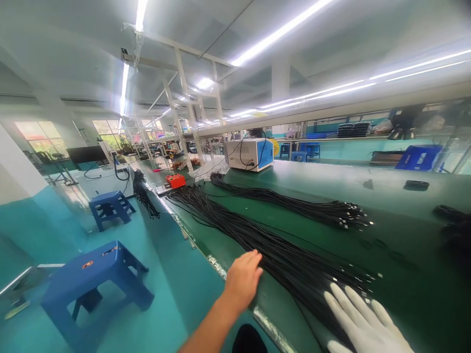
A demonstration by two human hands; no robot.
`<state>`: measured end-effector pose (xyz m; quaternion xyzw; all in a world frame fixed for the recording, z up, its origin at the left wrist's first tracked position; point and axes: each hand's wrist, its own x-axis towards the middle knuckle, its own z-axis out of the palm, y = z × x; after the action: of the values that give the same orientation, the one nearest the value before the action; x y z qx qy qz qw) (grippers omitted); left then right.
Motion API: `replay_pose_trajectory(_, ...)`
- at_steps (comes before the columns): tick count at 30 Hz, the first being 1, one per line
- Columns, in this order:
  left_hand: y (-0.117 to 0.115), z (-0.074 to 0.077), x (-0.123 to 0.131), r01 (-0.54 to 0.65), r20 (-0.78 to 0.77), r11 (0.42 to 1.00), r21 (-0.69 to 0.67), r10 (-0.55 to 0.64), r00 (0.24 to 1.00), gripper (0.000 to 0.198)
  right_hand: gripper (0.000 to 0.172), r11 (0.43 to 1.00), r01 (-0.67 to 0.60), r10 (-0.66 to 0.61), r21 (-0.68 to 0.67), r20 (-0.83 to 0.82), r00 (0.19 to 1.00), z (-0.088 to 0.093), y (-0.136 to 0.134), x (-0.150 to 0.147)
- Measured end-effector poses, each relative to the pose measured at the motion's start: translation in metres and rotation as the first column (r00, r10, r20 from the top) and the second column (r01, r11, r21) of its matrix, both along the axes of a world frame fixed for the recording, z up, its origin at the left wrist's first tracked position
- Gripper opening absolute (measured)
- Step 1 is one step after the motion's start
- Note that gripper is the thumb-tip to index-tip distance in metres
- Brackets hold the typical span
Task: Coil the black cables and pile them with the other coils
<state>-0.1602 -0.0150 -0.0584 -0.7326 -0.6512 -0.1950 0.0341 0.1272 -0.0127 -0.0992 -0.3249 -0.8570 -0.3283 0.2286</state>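
A long bundle of thin black cables (235,228) with small pale tips runs along the green workbench toward me. My left hand (241,280) is bare and rests at the near side of this bundle, fingers stretched forward and slightly bent, touching the edge of the cables. In a white glove, my right hand (362,318) lies over the tip end of the same bundle, its fingers spread and gripping nothing. Behind it lies a second, smaller bundle of black cables (287,200), its metal-looking ends pointing right.
A blue and white machine (250,154) stands at the bench's far end, near a red box (175,181). More cables (145,196) hang off a surface at left. Blue stools (106,274) stand on the floor. A blue crate (419,159) sits beyond the bench.
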Motion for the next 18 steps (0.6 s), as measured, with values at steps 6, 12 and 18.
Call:
replay_pose_trajectory(6,0.027,0.010,-0.025,-0.075,0.038,0.994,0.075,0.072,0.997,0.021,0.052,0.981,-0.032,0.033,-0.192,0.002,0.999,0.040,-0.009,-0.020)
replay_pose_trajectory(12,0.044,0.019,-0.014,0.114,0.004,0.991,0.076,-0.115,0.993,0.014,0.056,0.842,0.008,-0.005,-0.539,0.008,1.000,0.025,-0.013,-0.028)
replay_pose_trajectory(18,0.044,0.042,-0.001,0.147,0.012,0.968,0.202,-0.152,0.988,0.008,0.065,0.897,0.133,-0.271,-0.421,-0.287,0.919,0.015,0.004,-0.009)
